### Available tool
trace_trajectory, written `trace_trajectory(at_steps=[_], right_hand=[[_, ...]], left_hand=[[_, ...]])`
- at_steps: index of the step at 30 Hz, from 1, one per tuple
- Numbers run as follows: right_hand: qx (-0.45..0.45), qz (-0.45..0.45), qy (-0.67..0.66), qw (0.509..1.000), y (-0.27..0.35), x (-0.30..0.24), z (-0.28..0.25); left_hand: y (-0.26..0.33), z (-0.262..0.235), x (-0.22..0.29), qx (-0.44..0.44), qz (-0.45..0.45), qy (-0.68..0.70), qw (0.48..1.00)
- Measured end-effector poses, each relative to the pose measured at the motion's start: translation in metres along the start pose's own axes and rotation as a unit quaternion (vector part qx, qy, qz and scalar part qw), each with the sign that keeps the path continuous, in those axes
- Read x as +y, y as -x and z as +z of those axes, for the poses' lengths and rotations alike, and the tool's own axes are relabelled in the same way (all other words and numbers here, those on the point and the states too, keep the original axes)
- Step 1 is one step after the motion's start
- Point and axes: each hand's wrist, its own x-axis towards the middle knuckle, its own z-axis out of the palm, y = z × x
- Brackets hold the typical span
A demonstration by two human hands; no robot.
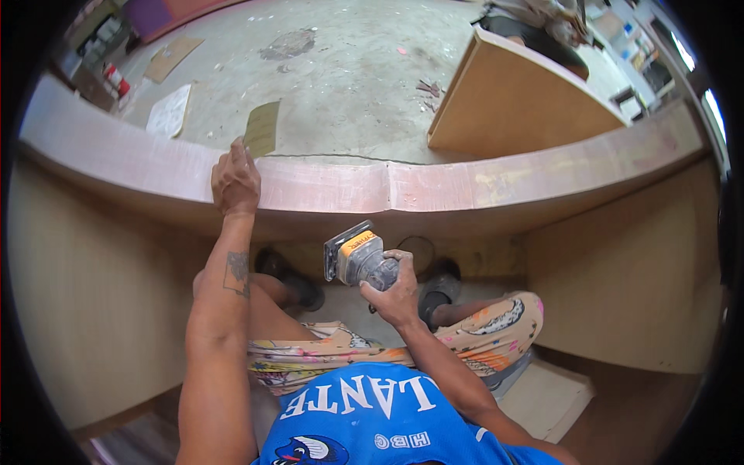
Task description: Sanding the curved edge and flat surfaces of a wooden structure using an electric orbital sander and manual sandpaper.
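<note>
The left hand rests flat, fingers extended, on the pinkish wooden edge, holding nothing. Right of it and nearer, the right hand grips a yellow-and-grey palm sander just below that edge.

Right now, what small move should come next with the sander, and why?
Probably lift the sander up to the pinkish board edge. The right hand holds it low, away from the wood, while the left hand rests on that edge, so the tool is not touching it.
</note>
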Motion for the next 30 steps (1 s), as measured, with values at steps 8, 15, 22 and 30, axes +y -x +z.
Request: trace_trajectory(at_steps=[8, 15, 22, 30], right_hand=[[-0.161, -0.112, 0.177, 0.964, -0.098, -0.102, -0.120], [-0.349, -0.177, 0.416, 0.821, -0.184, -0.183, -0.113], [-0.472, -0.295, 0.524, 0.645, -0.201, -0.167, -0.077], [-0.519, -0.339, 0.518, 0.590, -0.229, -0.163, -0.050]], left_hand=[[0.000, 0.009, -0.005, 0.045, 0.060, 0.042, 0.996], [0.002, 0.020, -0.004, 0.028, 0.043, 0.001, 0.999], [0.004, 0.016, 0.005, 0.044, 0.054, -0.020, 0.997], [0.005, 0.002, 0.010, 0.041, 0.049, -0.041, 0.997]])
